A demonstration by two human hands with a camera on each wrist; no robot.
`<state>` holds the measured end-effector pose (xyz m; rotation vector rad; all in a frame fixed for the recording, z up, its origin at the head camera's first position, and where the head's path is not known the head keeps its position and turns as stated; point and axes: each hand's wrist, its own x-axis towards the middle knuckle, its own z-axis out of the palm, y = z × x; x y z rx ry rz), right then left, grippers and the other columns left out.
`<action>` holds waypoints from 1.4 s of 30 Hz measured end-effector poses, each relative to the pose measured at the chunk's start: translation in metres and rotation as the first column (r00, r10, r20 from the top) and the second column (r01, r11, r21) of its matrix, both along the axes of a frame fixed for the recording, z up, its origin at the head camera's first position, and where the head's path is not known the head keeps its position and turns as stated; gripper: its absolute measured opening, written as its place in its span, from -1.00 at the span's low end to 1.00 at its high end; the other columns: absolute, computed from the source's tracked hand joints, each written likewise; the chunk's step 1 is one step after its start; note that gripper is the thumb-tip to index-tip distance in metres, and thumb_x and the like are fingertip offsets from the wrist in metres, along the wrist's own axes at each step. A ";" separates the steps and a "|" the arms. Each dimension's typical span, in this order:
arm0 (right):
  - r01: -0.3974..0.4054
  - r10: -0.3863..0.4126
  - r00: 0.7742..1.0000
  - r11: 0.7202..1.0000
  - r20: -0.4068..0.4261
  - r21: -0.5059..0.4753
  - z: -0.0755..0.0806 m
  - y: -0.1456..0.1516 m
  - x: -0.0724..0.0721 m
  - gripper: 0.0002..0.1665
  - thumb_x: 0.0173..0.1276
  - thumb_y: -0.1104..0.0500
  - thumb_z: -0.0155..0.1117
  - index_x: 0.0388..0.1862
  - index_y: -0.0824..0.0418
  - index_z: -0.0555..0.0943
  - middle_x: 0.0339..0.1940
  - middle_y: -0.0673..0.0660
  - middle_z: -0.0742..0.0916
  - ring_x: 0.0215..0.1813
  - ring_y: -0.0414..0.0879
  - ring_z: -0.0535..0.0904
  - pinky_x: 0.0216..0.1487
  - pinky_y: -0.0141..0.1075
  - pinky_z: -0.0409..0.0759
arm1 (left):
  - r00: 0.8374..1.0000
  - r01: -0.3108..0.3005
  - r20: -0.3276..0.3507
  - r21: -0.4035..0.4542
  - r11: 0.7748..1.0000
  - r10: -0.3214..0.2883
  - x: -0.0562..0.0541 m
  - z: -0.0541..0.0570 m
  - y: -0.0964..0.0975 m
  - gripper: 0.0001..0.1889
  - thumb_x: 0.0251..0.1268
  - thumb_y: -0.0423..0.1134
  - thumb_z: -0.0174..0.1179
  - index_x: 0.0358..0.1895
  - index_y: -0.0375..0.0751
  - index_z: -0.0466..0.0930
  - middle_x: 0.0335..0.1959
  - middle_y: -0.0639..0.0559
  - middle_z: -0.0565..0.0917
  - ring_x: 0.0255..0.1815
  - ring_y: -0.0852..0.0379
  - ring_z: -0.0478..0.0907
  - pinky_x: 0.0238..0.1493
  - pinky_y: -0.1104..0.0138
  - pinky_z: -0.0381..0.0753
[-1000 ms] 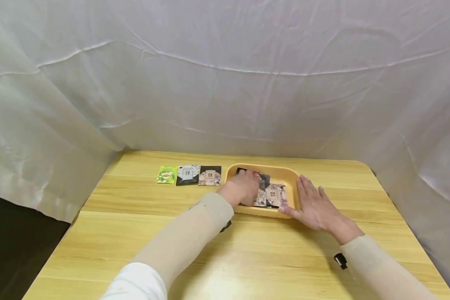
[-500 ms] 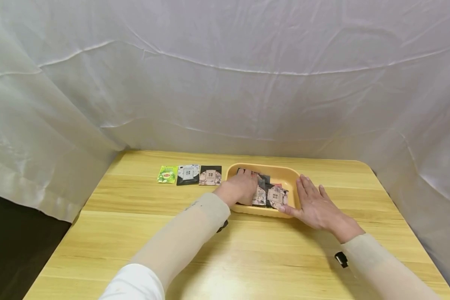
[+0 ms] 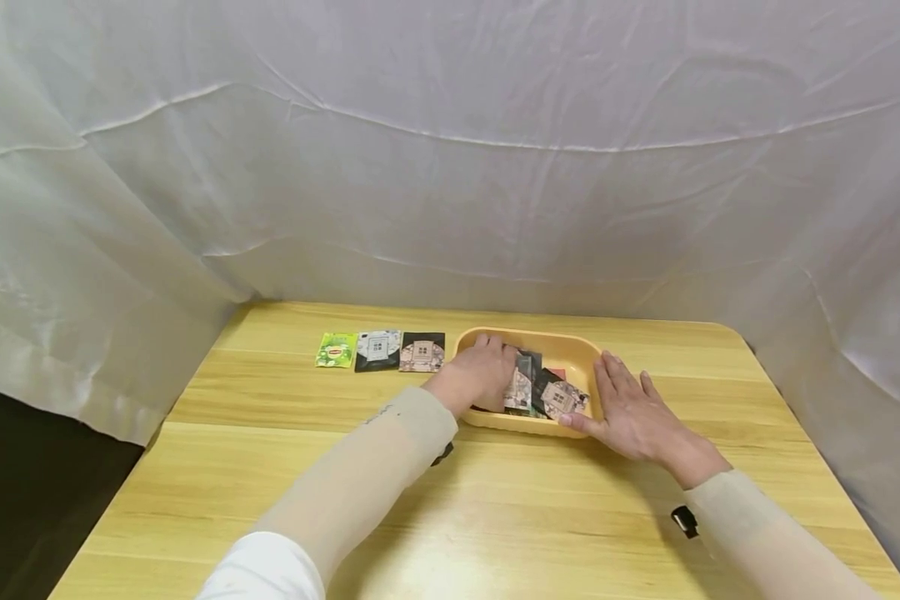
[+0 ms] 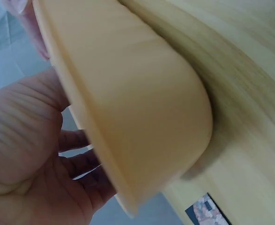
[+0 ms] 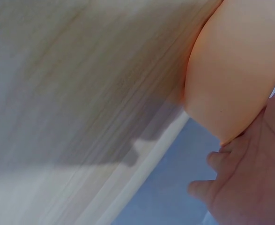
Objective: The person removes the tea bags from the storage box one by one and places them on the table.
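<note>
A yellow plastic tray (image 3: 521, 425) holding several tea bag sachets stands toward the back of the table. My left hand (image 3: 480, 372) reaches over its left side, fingers down among the sachets; in the left wrist view they pass behind the tray's rim (image 4: 92, 136), so I cannot tell what they hold. My right hand (image 3: 633, 412) rests against the right end, fingers straight along the rim and thumb over the front corner. Near that thumb lies a tilted black-and-pink sachet (image 3: 562, 397). A grey-patterned sachet (image 3: 519, 390) lies beside my left hand, and a red one (image 3: 558, 372) shows behind.
Left of the tray, three sachets lie in a row: a green one (image 3: 337, 350), a black-and-white one (image 3: 378, 350) and a black-and-pink one (image 3: 422, 352). A grey-white curtain (image 3: 450, 208) hangs close behind the wooden table (image 3: 510, 517).
The black-and-pink sachet at the tray's right has turned and slid toward my right thumb, and a red sachet now shows behind it. My left hand has shifted slightly left; my right hand stays put.
</note>
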<state>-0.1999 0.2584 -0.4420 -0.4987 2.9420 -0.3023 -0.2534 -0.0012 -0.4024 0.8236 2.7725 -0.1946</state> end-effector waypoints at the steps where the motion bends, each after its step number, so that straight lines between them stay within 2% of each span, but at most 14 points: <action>1: 0.000 0.000 1.000 1.000 -0.002 0.005 0.000 -0.001 0.000 0.45 0.43 -0.64 -0.05 0.70 0.49 -0.17 0.74 0.46 -0.12 0.72 0.45 -0.15 0.63 0.48 -0.21 | 1.000 -0.008 0.001 0.014 1.000 0.008 0.000 0.001 -0.002 -0.10 0.33 0.06 0.42 0.61 -0.20 0.22 0.49 -0.17 0.36 0.44 -0.08 0.31 0.46 0.19 0.51; 7: -0.004 0.004 1.000 1.000 0.000 0.015 0.001 -0.002 -0.001 0.46 0.41 -0.66 -0.08 0.70 0.49 -0.19 0.74 0.47 -0.13 0.72 0.47 -0.17 0.63 0.47 -0.24 | 0.999 -0.051 0.020 0.106 0.993 0.049 0.004 0.016 -0.019 -0.08 0.19 0.06 0.53 0.54 -0.18 0.29 0.40 -0.12 0.41 0.34 -0.03 0.33 0.41 0.18 0.52; 12: -0.003 0.003 1.000 1.000 0.004 0.024 0.002 0.000 -0.001 0.46 0.43 -0.65 -0.08 0.70 0.51 -0.19 0.74 0.47 -0.14 0.72 0.48 -0.17 0.63 0.47 -0.23 | 0.997 -0.074 0.040 0.166 0.983 0.069 0.007 0.030 -0.041 0.01 0.16 0.02 0.55 0.60 -0.25 0.21 0.45 -0.17 0.37 0.41 -0.06 0.31 0.52 0.15 0.46; 14: -0.003 0.003 1.000 1.000 0.003 0.022 0.002 0.002 0.000 0.46 0.43 -0.64 -0.07 0.69 0.52 -0.18 0.73 0.48 -0.14 0.72 0.48 -0.17 0.63 0.47 -0.23 | 0.996 -0.087 0.049 0.177 0.980 0.080 0.008 0.036 -0.052 0.05 0.16 0.00 0.55 0.63 -0.29 0.14 0.52 -0.21 0.32 0.50 -0.10 0.27 0.60 0.12 0.37; 18: -0.001 0.001 1.000 1.000 0.004 0.015 0.002 0.007 0.002 0.46 0.43 -0.64 -0.05 0.69 0.52 -0.17 0.73 0.49 -0.13 0.71 0.49 -0.16 0.62 0.48 -0.21 | 0.993 -0.113 0.066 0.198 0.974 0.102 0.009 0.042 -0.075 0.10 0.14 -0.04 0.56 0.65 -0.32 0.09 0.55 -0.26 0.28 0.55 -0.14 0.23 0.65 0.09 0.29; 25: 0.008 -0.008 1.000 1.000 0.009 0.007 0.005 0.014 0.005 0.48 0.42 -0.63 -0.01 0.69 0.53 -0.19 0.73 0.51 -0.13 0.70 0.51 -0.15 0.60 0.51 -0.19 | 0.992 -0.120 0.048 0.192 0.974 0.113 0.004 0.049 -0.113 0.03 0.11 -0.05 0.55 0.58 -0.33 0.18 0.44 -0.25 0.35 0.44 -0.14 0.30 0.56 0.05 0.42; 30: 0.005 -0.005 1.000 1.000 0.013 -0.006 0.004 0.015 0.005 0.48 0.41 -0.63 0.01 0.69 0.53 -0.20 0.73 0.52 -0.13 0.70 0.51 -0.14 0.59 0.52 -0.18 | 0.976 -0.215 0.075 0.195 0.957 0.204 -0.004 0.059 -0.152 0.01 0.08 -0.19 0.55 0.57 -0.39 0.17 0.48 -0.33 0.28 0.47 -0.22 0.24 0.54 -0.06 0.44; 34: 0.003 -0.003 1.000 1.000 0.009 -0.007 0.002 0.013 0.005 0.48 0.42 -0.63 0.01 0.69 0.53 -0.19 0.72 0.52 -0.12 0.70 0.51 -0.12 0.59 0.51 -0.15 | 0.956 -0.291 0.072 0.170 0.941 0.283 -0.013 0.062 -0.188 0.00 0.05 -0.31 0.52 0.55 -0.47 0.14 0.52 -0.43 0.21 0.53 -0.34 0.16 0.58 -0.17 0.35; 38: 0.003 -0.003 1.000 1.000 0.008 -0.009 0.001 0.013 0.007 0.47 0.42 -0.62 0.01 0.69 0.54 -0.19 0.72 0.52 -0.13 0.69 0.52 -0.11 0.58 0.52 -0.13 | 0.937 -0.347 0.079 0.125 0.929 0.340 -0.019 0.063 -0.218 0.01 0.08 -0.30 0.50 0.57 -0.48 0.12 0.55 -0.49 0.16 0.58 -0.41 0.10 0.60 -0.23 0.27; 42: 0.006 -0.006 1.000 1.000 0.010 -0.011 0.001 0.013 0.008 0.47 0.43 -0.62 0.00 0.68 0.53 -0.20 0.72 0.52 -0.15 0.69 0.52 -0.11 0.58 0.52 -0.14 | 0.929 -0.367 0.076 0.072 0.927 0.362 -0.022 0.062 -0.240 0.00 0.17 -0.19 0.52 0.57 -0.49 0.12 0.55 -0.54 0.14 0.59 -0.46 0.07 0.58 -0.26 0.27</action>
